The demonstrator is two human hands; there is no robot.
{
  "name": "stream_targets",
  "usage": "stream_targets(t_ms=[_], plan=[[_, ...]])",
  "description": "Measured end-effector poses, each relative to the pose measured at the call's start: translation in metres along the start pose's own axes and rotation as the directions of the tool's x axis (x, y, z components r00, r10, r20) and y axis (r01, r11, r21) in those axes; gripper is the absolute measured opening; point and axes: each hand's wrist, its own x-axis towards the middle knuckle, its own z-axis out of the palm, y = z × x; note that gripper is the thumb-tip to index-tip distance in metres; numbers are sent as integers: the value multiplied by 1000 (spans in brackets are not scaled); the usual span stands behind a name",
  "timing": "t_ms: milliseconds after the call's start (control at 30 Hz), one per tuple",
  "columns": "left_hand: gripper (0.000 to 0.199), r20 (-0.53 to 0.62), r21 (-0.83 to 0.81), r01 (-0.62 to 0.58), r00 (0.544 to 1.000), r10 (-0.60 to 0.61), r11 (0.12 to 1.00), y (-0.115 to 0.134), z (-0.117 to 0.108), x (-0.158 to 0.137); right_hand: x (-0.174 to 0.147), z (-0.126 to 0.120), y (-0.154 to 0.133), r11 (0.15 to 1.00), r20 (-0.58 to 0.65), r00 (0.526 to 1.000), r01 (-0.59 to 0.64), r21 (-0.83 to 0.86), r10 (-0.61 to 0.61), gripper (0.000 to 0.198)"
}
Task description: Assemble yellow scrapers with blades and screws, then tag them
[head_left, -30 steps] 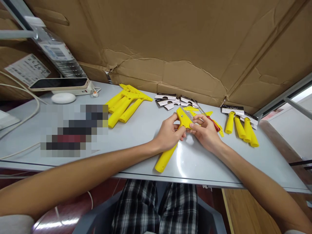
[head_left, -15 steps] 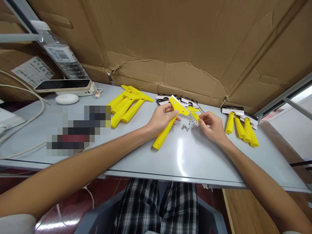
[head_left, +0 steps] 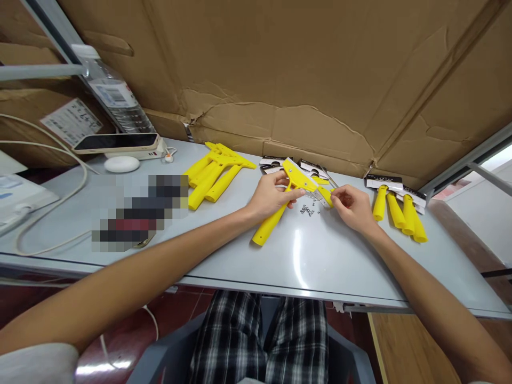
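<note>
My left hand is wrapped round a yellow scraper, near where its handle meets the head. Its handle slants down toward me, and the head points right, with small screws set in it and a metal plate along its lower end. At that far end the fingers of my right hand are pinched together; their tips touch the scraper and partly hide its tip. Just below the head, a small heap of loose screws lies on the table.
Several yellow handles lie at left. Scrapers with black-and-white card sleeves lie at right, and more sleeves behind my hands. A phone, white case, bottle and cables stand far left. Cardboard walls the back of the table.
The whole view has shifted slightly. My left hand keeps its hold on the scraper, and my right fingers stay at its far end with a small change in their pose.
</note>
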Motion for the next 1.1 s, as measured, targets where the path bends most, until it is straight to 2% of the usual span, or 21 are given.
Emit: stream_targets(t_ms=[133,233,333,433,667,733,800,867,967,1033,1100], plan=[[28,-53,63,14,999,-11,998,-2,-2,2,1,-1,1,997,63,997,56,-46,-53,24],[26,-25,141,55,998,-52,988,-5,-5,6,0,-2,2,990,199,975,118,-80,-100,25],[28,-4,289,58,998,-59,956,-7,-9,9,-1,-3,1,978,309,940,181,-101,-142,25],[35,-18,376,54,999,-51,925,-8,-11,10,-3,-2,0,973,319,935,200,-114,-155,27],[33,-79,357,-9,996,39,934,-9,-12,10,-7,2,-14,972,311,935,209,-106,-167,29],[34,-73,342,-30,996,58,939,-10,-10,9,-9,6,-24,991,287,952,126,-54,-105,37],[35,-48,321,-38,997,56,946,-9,-7,6,-11,10,-32,998,295,955,-28,64,7,49],[37,-11,304,-34,999,39,952,-7,-2,1,-12,13,-36,956,362,925,-207,210,120,60],[41,41,326,-23,999,10,945,-3,2,-3,-14,16,-32,834,461,863,-401,378,206,63],[56,65,369,-3,998,-23,929,-2,2,-4,-14,19,-29,756,469,849,-468,458,242,61],[87,78,424,20,995,-58,905,-3,-1,-4,-13,20,-28,681,460,840,-517,519,287,62]])
